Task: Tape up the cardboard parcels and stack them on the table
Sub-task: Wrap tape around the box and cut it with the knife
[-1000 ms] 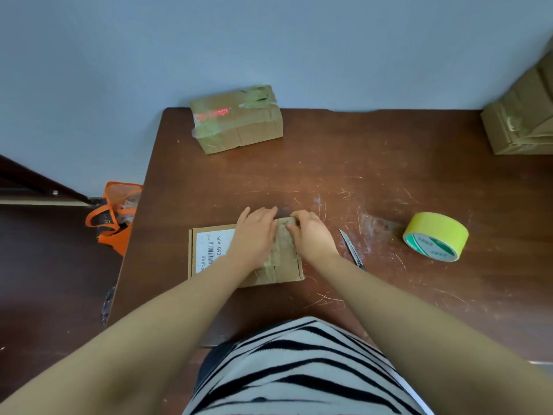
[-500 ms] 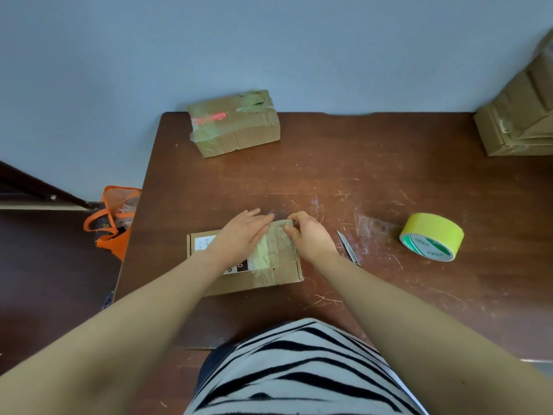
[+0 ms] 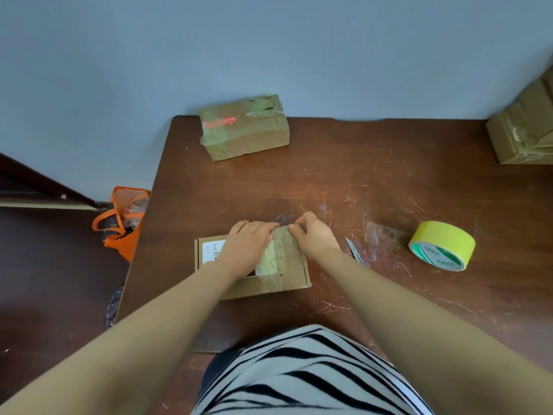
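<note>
One scratched brown table (image 3: 389, 169) bears a taped parcel (image 3: 296, 281); blue wall (image 3: 269, 49) behind.

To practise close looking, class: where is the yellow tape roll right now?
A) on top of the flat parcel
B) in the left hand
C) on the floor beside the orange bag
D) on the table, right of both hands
D: the yellow tape roll lies on the table, apart from the right hand at the flat parcel.

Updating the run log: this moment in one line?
step taping | left hand presses flat parcel | right hand pinches tape strip at far edge
</note>
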